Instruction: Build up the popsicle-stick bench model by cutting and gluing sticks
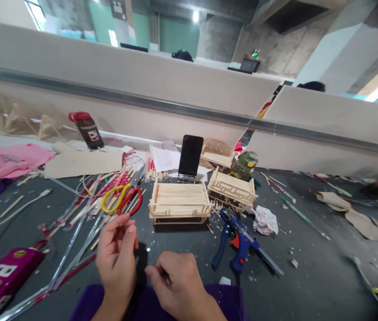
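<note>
My left hand [118, 256] is raised above the near edge of the table, its fingers loosely bent and the thumb a little apart from them. Nothing shows in it. Beside it, my right hand [177, 278] is curled into a loose fist with the thumb against the bent index finger; no object shows there either. Just beyond the hands stands a small bench-like model of wooden sticks [180, 203]. Yellow-and-red-handled scissors or pliers [122, 199] lie near my left fingertips. To the right of my right hand lies a blue glue gun [240, 240].
Behind the model, a phone [190, 156] leans on a stand. A second stick model [232, 187] and a green bottle [245, 164] stand to the right, near crumpled paper [265, 220]. Packaged sticks [118, 180], a dark bottle [88, 131] and a magenta case [11, 278] are on the left.
</note>
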Available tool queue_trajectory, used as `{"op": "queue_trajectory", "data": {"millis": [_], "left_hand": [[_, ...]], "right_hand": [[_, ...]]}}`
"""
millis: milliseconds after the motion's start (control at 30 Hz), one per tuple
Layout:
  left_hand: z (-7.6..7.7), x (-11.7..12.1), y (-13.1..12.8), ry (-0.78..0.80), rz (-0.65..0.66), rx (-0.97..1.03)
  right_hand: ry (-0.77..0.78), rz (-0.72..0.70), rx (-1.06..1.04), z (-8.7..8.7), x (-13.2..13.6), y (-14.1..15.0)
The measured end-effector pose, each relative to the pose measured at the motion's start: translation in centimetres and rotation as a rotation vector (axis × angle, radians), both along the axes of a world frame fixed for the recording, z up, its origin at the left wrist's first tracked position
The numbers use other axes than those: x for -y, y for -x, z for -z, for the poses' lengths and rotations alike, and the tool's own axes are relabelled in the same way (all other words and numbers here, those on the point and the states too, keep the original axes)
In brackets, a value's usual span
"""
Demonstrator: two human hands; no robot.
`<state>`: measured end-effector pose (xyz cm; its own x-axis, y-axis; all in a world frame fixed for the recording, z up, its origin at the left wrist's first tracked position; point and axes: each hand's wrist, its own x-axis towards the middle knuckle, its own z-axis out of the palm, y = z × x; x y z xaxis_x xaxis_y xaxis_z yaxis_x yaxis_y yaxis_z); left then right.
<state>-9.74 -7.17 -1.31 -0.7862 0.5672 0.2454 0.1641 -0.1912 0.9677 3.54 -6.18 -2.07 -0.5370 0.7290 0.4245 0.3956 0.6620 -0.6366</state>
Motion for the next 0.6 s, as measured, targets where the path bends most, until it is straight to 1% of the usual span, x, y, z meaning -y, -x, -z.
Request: {"op": "queue_trajectory", "data": {"millis": [100, 167, 233, 300, 367, 400, 500, 600], "left_hand": [[-0.4, 0.1, -0.2, -0.061, -0.035, -0.055], [-0.5, -0.2, -0.2, -0.121, -0.046, -0.073], [-0.7, -1.2, -0.2, -0.175, -0.073, -0.066], [-1.3, -2.7, 0.1, -0.219, -0.041, 0.033], [-2.3, -4.4, 0.5, -0.243, 0.008, 0.170], [-2.9, -5.2, 0.7, -0.250, 0.015, 0.207], [-4.1, -6.6, 1.0, -0.336, 0.015, 0.236], [-4.4, -6.4, 1.0, -0.404, -0.057, 0.172]], "right_hand": [[-0.044, -0.001, 0.026, -0.2, 0.1, -0.2], [-0.014, 0.018, 0.043, -0.3, -0.2, -0.2], [0.019, 0.033, 0.076, -0.3, -0.4, -0.2], [0.035, 0.038, 0.109, -0.3, -0.6, -0.3], [0.044, 0.039, 0.126, -0.3, -0.7, -0.4], [0.052, 0.038, 0.126, -0.3, -0.8, -0.5], [0.082, 0.052, 0.085, -0.4, -1.0, -0.8], [0.123, 0.106, -0.030, -0.6, -1.3, -1.1]]}}
